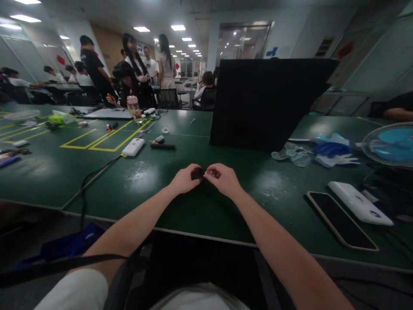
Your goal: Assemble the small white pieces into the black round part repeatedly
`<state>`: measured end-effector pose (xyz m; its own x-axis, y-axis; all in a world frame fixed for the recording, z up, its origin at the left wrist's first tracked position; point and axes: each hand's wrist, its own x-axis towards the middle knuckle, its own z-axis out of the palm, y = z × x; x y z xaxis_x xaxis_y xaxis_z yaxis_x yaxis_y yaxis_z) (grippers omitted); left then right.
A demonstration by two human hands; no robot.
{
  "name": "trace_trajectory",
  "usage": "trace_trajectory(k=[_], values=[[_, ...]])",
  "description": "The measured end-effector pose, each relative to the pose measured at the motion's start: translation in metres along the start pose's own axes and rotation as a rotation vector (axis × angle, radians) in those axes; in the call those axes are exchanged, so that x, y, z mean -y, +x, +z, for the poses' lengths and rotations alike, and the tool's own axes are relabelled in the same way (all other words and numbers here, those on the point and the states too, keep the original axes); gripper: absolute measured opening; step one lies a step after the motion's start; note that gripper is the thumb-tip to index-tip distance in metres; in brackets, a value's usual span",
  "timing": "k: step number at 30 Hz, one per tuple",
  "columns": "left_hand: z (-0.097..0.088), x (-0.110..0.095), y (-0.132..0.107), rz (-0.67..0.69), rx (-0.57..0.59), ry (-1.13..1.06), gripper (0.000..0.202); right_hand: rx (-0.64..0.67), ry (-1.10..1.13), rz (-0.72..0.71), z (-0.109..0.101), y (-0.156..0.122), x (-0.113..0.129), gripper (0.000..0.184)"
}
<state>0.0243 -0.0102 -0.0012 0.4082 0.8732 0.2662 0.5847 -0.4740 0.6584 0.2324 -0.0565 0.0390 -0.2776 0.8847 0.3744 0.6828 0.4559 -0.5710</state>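
Close together over the green table [180, 215], both of my hands are at the middle of the view. My left hand [184, 179] is closed round a small dark, rounded object [197, 173], whose exact kind I cannot make out. Facing it, my right hand [225, 180] pinches a small pale, shiny piece [211, 173] between thumb and fingers. That piece is at the edge of the dark object; whether the two touch or are joined is too small to tell.
A large black panel [258, 103] stands upright beyond my hands. Rightward lie a phone [342, 219], a white power bank [359, 202], gloves [335, 150] and a fan [390, 144]. Leftward are another white device [133, 147], a black bar [163, 146] and a bottle [134, 107]. People stand behind.
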Motion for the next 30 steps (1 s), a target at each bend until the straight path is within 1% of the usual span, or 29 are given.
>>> trace_trajectory(k=[3,6,9,11,12,14,16,18,20,23,26,28,30], values=[[0.002,0.001,-0.001,-0.002,0.041,-0.059,0.049,-0.006,-0.036,-0.045,0.013,0.005,0.004,0.014],[0.004,0.004,-0.001,-0.011,0.055,-0.129,0.051,0.009,-0.096,-0.095,0.017,0.008,0.002,0.019],[0.002,0.006,-0.001,-0.018,0.05,-0.132,0.048,-0.016,-0.159,-0.119,0.008,0.007,-0.006,0.025],[0.0,0.006,-0.001,-0.018,0.034,-0.082,0.046,-0.04,-0.182,-0.105,0.0,0.006,-0.016,0.025],[-0.001,0.007,0.0,-0.021,0.017,-0.043,0.045,-0.029,-0.199,-0.098,-0.003,0.007,-0.021,0.027],[-0.005,0.008,0.001,-0.04,-0.03,0.059,0.043,0.066,-0.247,-0.091,-0.004,0.008,-0.03,0.042],[-0.008,0.011,0.002,-0.066,-0.075,0.158,0.042,0.183,-0.296,-0.073,0.001,0.012,-0.037,0.051],[-0.01,0.014,0.003,-0.076,-0.096,0.215,0.042,0.265,-0.331,-0.062,0.007,0.015,-0.04,0.049],[-0.011,0.016,0.003,-0.076,-0.105,0.224,0.042,0.285,-0.353,-0.056,0.011,0.017,-0.041,0.043],[-0.011,0.016,0.003,-0.078,-0.096,0.19,0.042,0.206,-0.352,-0.042,0.01,0.014,-0.041,0.032],[-0.01,0.012,0.002,-0.085,-0.054,0.145,0.043,0.048,-0.319,0.033,0.006,0.008,-0.038,0.024],[-0.009,0.009,0.0,-0.061,-0.011,0.112,0.046,-0.054,-0.219,0.102,0.004,0.004,-0.033,0.026],[-0.007,0.007,-0.001,-0.019,0.029,0.082,0.048,-0.106,-0.031,0.135,0.005,0.002,-0.027,0.029]])
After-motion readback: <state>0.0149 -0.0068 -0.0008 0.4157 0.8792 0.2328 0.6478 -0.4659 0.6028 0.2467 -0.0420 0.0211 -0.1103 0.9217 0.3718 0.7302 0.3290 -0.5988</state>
